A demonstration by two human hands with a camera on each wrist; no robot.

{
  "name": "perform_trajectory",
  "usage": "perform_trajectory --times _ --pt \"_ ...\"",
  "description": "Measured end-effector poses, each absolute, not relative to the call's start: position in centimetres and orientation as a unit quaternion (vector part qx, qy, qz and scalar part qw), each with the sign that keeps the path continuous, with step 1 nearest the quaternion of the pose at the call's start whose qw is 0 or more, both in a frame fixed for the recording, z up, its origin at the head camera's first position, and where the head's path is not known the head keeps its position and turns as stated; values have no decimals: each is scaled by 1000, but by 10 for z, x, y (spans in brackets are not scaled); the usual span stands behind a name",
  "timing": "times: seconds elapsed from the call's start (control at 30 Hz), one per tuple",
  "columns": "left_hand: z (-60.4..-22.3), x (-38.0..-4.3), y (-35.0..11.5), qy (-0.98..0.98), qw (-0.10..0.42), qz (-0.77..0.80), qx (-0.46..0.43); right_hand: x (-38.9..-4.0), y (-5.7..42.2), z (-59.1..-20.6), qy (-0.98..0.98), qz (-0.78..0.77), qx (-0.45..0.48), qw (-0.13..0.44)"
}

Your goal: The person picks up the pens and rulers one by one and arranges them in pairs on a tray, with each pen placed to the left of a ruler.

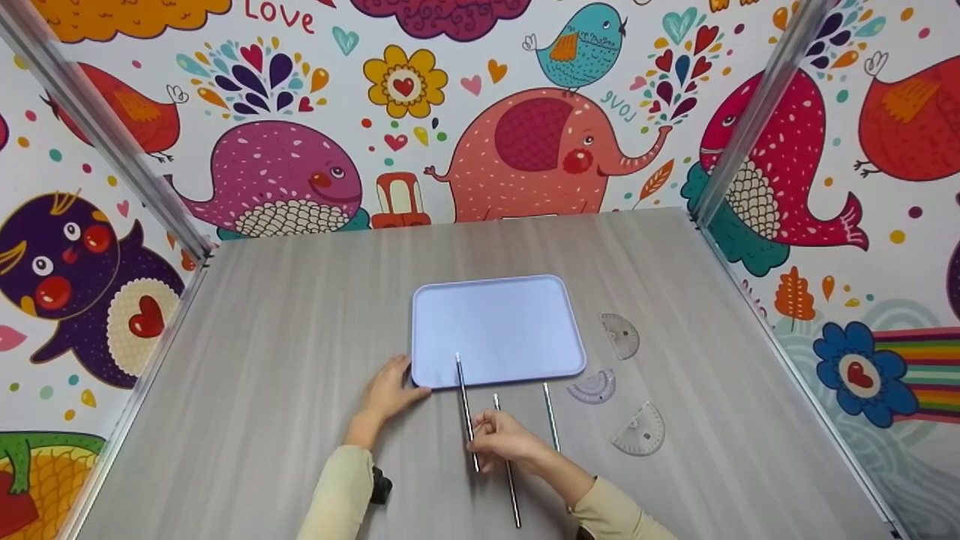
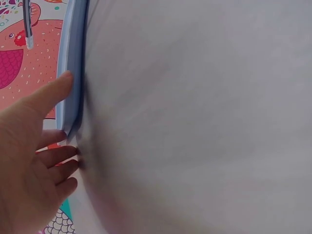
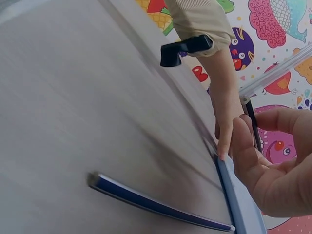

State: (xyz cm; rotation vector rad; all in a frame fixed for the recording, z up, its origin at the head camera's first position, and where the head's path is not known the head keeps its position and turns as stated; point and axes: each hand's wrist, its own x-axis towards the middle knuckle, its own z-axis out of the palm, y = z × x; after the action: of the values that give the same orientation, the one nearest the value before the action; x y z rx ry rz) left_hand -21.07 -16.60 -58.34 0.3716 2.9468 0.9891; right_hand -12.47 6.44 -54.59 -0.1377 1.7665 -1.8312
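Counter point(image 1: 285, 322) runs wide on the left of the tray point(image 1: 495, 326) and behind it to the printed wall point(image 1: 292, 172). Right side tighter: three protractors point(image 1: 641, 431) lie off the tray's right edge and near-right corner. Left hand point(image 1: 388, 390) spread about the near-left corner, thumb and fingers touching the rim. Right hand point(image 1: 504, 439) in front of the tray, thumb and fingertips pinching a dark stick point(image 1: 463, 397), its far end over the tray's near edge; contact there, cannot tell. Second stick point(image 1: 514, 495) on counter, passing beneath that hand; third stick point(image 1: 551, 412) just to its right.
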Motion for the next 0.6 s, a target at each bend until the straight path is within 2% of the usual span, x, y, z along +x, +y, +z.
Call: perform_trajectory --times 0.6 --pt "-588 -214 -167 940 -17 316 126 -168 53 -534 687 -678 -25 258"
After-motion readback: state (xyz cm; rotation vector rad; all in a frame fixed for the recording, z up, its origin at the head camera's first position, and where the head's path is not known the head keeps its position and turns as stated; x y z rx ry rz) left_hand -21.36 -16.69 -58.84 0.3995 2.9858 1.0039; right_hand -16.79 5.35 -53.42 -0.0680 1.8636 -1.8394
